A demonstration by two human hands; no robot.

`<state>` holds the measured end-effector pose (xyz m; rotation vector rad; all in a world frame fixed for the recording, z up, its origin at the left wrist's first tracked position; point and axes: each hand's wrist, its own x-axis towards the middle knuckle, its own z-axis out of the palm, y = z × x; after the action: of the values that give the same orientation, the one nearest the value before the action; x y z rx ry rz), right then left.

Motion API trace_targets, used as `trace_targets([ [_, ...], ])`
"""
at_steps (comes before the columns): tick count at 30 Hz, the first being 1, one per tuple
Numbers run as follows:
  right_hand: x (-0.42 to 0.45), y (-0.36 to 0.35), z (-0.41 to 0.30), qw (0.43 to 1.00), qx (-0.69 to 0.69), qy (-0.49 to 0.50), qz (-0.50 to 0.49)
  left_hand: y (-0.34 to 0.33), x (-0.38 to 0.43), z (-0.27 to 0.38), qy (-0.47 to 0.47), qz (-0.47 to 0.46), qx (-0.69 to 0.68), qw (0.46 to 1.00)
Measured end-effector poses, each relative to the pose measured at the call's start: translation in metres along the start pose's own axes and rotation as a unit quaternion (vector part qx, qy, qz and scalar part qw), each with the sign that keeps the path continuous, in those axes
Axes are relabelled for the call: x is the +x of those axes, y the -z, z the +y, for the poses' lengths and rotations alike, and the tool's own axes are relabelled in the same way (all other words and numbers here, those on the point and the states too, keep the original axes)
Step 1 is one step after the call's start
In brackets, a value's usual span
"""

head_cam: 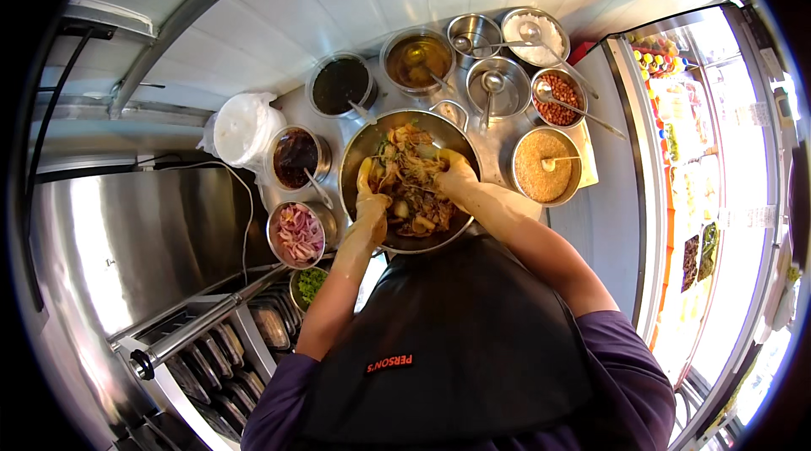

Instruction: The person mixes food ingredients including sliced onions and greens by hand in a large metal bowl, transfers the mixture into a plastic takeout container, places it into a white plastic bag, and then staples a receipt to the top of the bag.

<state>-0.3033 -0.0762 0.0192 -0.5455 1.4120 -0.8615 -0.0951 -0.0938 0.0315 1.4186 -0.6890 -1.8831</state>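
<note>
A wide steel bowl [355, 147] with loop handles stands on the counter before me. In it lies a heap of dressed mixed food [412, 166], with shredded pieces, greens and chunks in brownish sauce. My left hand [370, 194], in a thin translucent glove, cups the heap from the left, just inside the rim. From the right, my right hand [455, 172], gloved the same way, grasps the shredded part. Food hides several fingertips of both hands. Sauce stains the gloves yellow.
Around the bowl stand containers of dark liquid [342, 85], yellow oil [418, 61], chili sauce [295, 158], sliced red onion [299, 234], peanuts [556, 110], white granules [550, 39] and tan crumbs [543, 166]. Ladle handles [602, 125] jut out rightward. A lit display fridge [684, 197] stands right.
</note>
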Motion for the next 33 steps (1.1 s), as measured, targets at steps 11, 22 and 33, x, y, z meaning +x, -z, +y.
trace_targets([
  [11, 0.014, -0.023, 0.045, 0.941, 0.316, -0.044, -0.110, -0.029, -0.006, -0.008, 0.097, -0.028, -0.063, 0.993],
  [22, 0.039, -0.026, 0.072, 0.983, 0.175, -0.039, -0.027, -0.024, 0.000, -0.013, 0.064, -0.078, -0.130, 0.986],
  [33, 0.020, 0.002, 0.059, 0.992, 0.102, -0.059, -0.055, -0.045, -0.009, -0.009, 0.165, -0.078, -0.184, 0.966],
])
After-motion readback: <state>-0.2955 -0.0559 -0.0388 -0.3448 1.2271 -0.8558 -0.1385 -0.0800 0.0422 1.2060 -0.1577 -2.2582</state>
